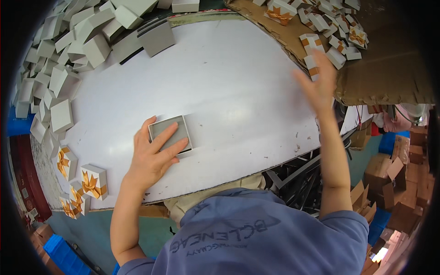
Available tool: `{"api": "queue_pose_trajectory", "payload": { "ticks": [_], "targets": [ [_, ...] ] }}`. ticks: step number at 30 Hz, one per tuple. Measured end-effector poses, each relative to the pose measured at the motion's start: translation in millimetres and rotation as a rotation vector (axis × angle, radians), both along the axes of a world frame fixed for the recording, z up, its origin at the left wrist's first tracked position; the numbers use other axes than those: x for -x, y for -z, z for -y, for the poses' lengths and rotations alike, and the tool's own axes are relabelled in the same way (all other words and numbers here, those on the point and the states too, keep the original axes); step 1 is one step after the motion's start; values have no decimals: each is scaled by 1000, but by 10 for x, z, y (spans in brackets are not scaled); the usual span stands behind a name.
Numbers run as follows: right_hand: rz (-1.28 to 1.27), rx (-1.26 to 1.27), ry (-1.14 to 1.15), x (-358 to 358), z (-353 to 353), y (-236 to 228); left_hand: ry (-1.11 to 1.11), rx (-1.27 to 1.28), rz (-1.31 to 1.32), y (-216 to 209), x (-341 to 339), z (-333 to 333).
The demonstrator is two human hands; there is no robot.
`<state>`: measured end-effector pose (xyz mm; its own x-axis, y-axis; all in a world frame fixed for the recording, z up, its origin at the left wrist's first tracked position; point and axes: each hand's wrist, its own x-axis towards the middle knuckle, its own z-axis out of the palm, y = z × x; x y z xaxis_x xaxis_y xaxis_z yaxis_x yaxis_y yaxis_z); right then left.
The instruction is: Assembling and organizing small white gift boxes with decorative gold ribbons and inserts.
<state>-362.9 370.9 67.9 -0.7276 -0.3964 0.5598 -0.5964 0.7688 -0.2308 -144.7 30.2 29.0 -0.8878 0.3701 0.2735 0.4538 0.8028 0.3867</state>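
a: where's the left hand (153, 156)?

b: flat on the white table (229, 82), near its front edge. its fingers (167, 137) are spread wide and lie across a small grey box tray (170, 133), pressing on it rather than gripping it. the tray sits open side up, with a pale rim around a grey inside.

a: and the right hand (318, 85)?

b: raised over the table's far right edge, blurred. the fingers look loosely open with nothing in them that i can make out. it is nearest to the ribbon-banded lids (330, 32), white with orange bows, heaped on a sheet of brown cardboard (389, 68).

a: what else lies on the table?

b: a big pile of plain grey box parts (68, 50) along the far left side. closer, at the left front corner, a few finished boxes with orange bows (80, 181) stand side by side, well apart from the tray.

a: below the table?

b: brown cartons (389, 183) on the floor at the right.
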Motion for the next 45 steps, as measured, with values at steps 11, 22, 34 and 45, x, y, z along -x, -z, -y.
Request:
{"api": "queue_pose_trajectory", "payload": {
  "ticks": [11, 22, 34, 45],
  "targets": [
    [447, 28, -789, -810, 1173, 142, 24, -912, 135, 132, 231, -370],
    [432, -327, -879, -907, 1183, 208, -119, -34, 50, -131, 205, -290],
    [730, 232, -473, 728, 2557, 235, -897, -535, -44, -397, 990, 1078],
    [-167, -106, -697, 160, 2561, 301, -561, 53, -286, -270, 730, 715]
  ]
}}
